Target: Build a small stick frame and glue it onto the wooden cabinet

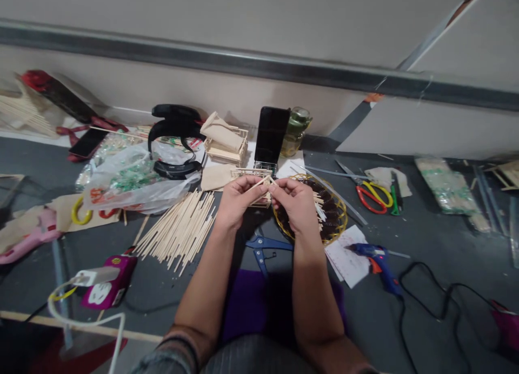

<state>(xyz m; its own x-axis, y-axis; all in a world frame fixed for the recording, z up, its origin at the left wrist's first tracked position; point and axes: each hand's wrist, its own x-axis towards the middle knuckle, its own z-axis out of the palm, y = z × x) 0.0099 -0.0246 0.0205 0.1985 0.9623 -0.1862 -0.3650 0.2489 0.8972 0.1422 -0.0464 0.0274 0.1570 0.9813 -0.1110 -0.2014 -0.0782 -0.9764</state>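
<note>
My left hand (237, 201) and my right hand (295, 204) meet over the grey floor, both pinched on thin wooden sticks (265, 182) that cross between the fingertips. A small frame of glued sticks (251, 173) lies just beyond the hands. Under my right hand sits a round yellow-rimmed wire basket (338, 214) with short stick pieces in it. Blue pliers (263, 247) lie below the hands.
A pile of long sticks (180, 231) lies left, next to plastic bags (133, 182) and a pink power strip (107, 287). A blue glue gun (379, 260) on paper and red-yellow scissors (375, 195) lie right. A phone (271, 136), jar (295, 129) and stick model (225, 144) stand by the wall.
</note>
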